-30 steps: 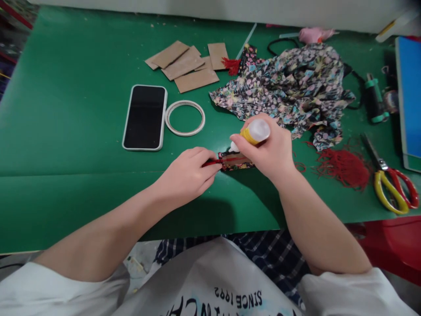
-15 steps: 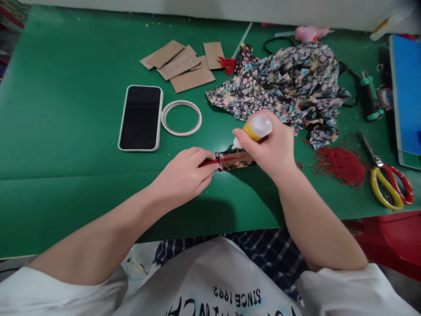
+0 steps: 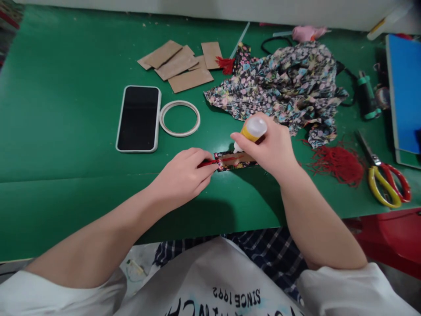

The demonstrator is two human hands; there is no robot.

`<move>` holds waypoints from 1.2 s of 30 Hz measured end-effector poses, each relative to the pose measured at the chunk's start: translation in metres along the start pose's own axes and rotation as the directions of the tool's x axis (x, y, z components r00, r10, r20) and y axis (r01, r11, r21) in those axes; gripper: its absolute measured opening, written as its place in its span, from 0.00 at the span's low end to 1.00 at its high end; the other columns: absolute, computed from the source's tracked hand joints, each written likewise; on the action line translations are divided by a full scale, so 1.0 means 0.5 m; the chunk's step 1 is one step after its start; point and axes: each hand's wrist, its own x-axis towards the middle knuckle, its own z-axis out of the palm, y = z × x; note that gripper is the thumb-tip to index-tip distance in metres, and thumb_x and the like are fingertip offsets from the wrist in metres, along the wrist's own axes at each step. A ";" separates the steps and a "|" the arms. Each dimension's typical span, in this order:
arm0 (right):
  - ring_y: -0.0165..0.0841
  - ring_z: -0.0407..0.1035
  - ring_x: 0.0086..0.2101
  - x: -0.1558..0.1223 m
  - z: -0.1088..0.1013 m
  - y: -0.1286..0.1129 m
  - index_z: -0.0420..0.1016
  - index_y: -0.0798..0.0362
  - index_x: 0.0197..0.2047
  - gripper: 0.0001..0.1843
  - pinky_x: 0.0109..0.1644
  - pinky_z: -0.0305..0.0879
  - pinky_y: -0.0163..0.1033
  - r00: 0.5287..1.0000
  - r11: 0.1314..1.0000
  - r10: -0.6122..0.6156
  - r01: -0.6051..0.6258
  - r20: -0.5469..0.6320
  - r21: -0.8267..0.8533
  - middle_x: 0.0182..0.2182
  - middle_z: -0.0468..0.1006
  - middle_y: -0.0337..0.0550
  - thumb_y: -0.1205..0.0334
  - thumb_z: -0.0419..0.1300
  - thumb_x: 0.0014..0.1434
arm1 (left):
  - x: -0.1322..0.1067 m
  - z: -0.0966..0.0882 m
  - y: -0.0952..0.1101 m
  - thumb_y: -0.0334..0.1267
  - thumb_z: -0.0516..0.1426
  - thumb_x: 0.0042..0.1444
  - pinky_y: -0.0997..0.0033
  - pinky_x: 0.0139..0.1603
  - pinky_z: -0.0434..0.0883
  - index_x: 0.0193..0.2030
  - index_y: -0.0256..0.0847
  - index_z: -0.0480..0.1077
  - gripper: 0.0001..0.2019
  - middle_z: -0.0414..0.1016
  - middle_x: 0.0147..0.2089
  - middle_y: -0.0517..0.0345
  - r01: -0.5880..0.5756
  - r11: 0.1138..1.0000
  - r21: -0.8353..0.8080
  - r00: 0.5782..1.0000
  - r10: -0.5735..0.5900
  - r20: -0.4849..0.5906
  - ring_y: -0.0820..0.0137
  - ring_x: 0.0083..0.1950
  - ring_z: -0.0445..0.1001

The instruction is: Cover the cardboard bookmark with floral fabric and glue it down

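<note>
My right hand (image 3: 274, 147) is wrapped round a glue bottle (image 3: 255, 128) with a yellow band, tipped so its white nozzle points down at a small cardboard strip (image 3: 235, 159). Black floral fabric is folded over the strip's edges, and red threads lie along its middle. The strip's right end is hidden behind my right hand. At its left end, my left hand (image 3: 187, 173) pinches the red tassel (image 3: 208, 163) that sticks out from the strip. Whether the nozzle touches the strip, I cannot tell.
Beyond my hands lie crumpled floral fabric (image 3: 279, 83), cardboard pieces (image 3: 184, 66), a tape roll (image 3: 180, 118) and a phone (image 3: 138, 118). To the right are red threads (image 3: 340, 164), scissors (image 3: 381, 173), a green-and-black tool (image 3: 368, 96) and a blue board (image 3: 406, 94).
The glue bottle's nozzle has moved slightly down toward the strip. My left hand keeps its pinch on the tassel. The whole view has shifted a little.
</note>
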 end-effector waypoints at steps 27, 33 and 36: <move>0.32 0.67 0.28 -0.015 -0.024 0.029 0.68 0.50 0.32 0.21 0.31 0.62 0.39 0.993 0.991 0.087 -0.079 -0.077 0.108 0.25 0.72 0.39 0.40 0.57 0.51 | 0.003 0.001 0.001 0.35 0.50 0.61 0.62 0.44 0.68 0.44 0.36 0.72 0.12 0.72 0.43 0.48 0.002 1.000 0.005 1.000 -0.002 0.019 0.63 0.43 0.69; 0.32 0.68 0.28 -0.013 -0.026 0.040 0.69 0.48 0.32 0.20 0.31 0.62 0.39 0.992 0.990 0.077 -0.065 -0.098 0.123 0.24 0.73 0.38 0.39 0.57 0.51 | 0.005 0.006 0.007 0.42 0.54 0.58 0.60 0.48 0.68 0.49 0.37 0.64 0.15 0.72 0.49 0.47 0.170 0.984 -0.049 0.984 -0.172 -0.048 0.61 0.49 0.70; 0.31 0.68 0.28 -0.010 -0.023 0.036 0.69 0.48 0.34 0.20 0.31 0.62 0.38 0.993 0.992 0.059 -0.048 -0.097 0.115 0.23 0.72 0.38 0.39 0.56 0.52 | 0.013 0.014 0.008 0.47 0.57 0.55 0.55 0.55 0.65 0.57 0.38 0.57 0.27 0.68 0.56 0.45 0.203 0.975 -0.085 0.979 -0.204 -0.002 0.57 0.57 0.66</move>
